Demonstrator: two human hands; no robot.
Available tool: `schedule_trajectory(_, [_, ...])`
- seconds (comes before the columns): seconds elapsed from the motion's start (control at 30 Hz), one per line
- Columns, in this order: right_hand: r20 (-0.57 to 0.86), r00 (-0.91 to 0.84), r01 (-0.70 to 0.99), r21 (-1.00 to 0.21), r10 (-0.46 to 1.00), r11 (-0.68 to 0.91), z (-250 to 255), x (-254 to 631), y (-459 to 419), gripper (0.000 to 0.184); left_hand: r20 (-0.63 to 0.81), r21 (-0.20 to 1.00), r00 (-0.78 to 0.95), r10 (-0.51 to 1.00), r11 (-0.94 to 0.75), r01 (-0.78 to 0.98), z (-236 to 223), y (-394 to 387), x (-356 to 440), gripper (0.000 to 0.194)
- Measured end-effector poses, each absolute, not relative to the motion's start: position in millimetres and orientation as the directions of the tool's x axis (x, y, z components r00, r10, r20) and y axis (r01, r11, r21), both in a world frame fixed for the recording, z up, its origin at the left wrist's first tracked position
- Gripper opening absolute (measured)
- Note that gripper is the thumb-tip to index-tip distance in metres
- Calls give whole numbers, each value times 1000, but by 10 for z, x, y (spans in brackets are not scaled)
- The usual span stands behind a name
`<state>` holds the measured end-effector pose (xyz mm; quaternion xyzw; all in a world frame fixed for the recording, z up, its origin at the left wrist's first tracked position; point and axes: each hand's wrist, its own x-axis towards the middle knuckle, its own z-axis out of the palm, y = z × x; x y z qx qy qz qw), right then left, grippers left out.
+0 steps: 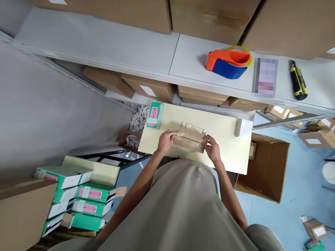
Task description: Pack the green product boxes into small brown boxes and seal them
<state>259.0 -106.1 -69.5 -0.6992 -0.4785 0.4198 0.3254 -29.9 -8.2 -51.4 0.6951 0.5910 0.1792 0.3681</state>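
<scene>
A small brown cardboard box point(190, 133) lies on the cream work table point(226, 156) in front of me, with shiny clear tape across its top and loose-looking tape along its far edge. My left hand point(166, 141) grips its left end with fingers and thumb together. At the other end, my right hand point(212, 149) has its fingertips pinched at the right edge. A green box with a pink bottle picture point(155, 115) stands near the table's back left corner. Toward the back right is a small white box point(244, 128).
On the shelf above sit an orange and blue tape dispenser point(228, 62) and a black and yellow utility knife point(298, 80). A large open carton point(265, 169) adjoins the table's right side. Several green boxes point(88, 206) are stacked at lower left. Big cartons point(212, 12) line the shelf.
</scene>
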Motion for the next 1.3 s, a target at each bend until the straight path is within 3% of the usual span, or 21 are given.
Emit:
schedule_trajectory(0.2, [-199, 164, 652, -713, 966, -258, -349, 2683, -822, 19, -159, 784, 77, 984, 78, 615, -345, 75, -300, 33])
schedule_trajectory(0.37, [197, 119, 779, -626, 973, 31, 552, 2906, 22, 29, 28, 878, 70, 997, -58, 475, 118, 619, 11, 29])
schedule_trajectory(0.43, [363, 90, 836, -533, 927, 127, 976, 3001, 492, 35, 130, 893, 127, 983, -172, 416, 416, 891, 222, 30])
schedule_trajectory(0.5, [439, 61, 895, -421, 896, 145, 1317, 3076, 958, 41, 225, 894, 181, 957, -277, 353, 728, 1132, 436, 31])
schedule_trajectory(0.57, [404, 63, 946, -315, 913, 74, 1521, 3129, 1362, 48, 313, 884, 220, 924, -368, 289, 1006, 1312, 623, 36])
schedule_trajectory(0.7, [134, 92, 989, -130, 987, -75, 1588, 3204, 1856, 56, 405, 868, 238, 883, -453, 205, 1342, 1480, 856, 50])
schedule_trajectory(0.8, [24, 95, 993, -73, 995, -93, 1548, 3249, 1947, 54, 425, 867, 218, 879, -464, 182, 1403, 1502, 918, 54])
schedule_trajectory(0.93, [90, 113, 979, -179, 989, -96, 1489, 3245, 1664, 59, 402, 885, 205, 892, -436, 161, 1257, 1389, 815, 49])
schedule_trajectory(1.07, [174, 145, 878, -476, 974, -46, 1251, 3050, 858, 73, 237, 956, 212, 948, -266, 123, 838, 938, 481, 30])
schedule_trajectory(1.13, [129, 171, 714, -699, 977, -33, 1058, 2862, 365, 75, 98, 990, 184, 978, -116, 86, 608, 579, 302, 29])
schedule_trajectory(1.2, [22, 176, 438, -897, 984, -58, 839, 2627, -82, 73, -30, 998, 161, 986, 20, 64, 438, 192, 174, 40])
schedule_trajectory(1.3, [-171, 191, 44, -982, 967, -182, 506, 2258, -560, 74, -134, 989, 194, 972, 118, 94, 325, -308, 98, 46])
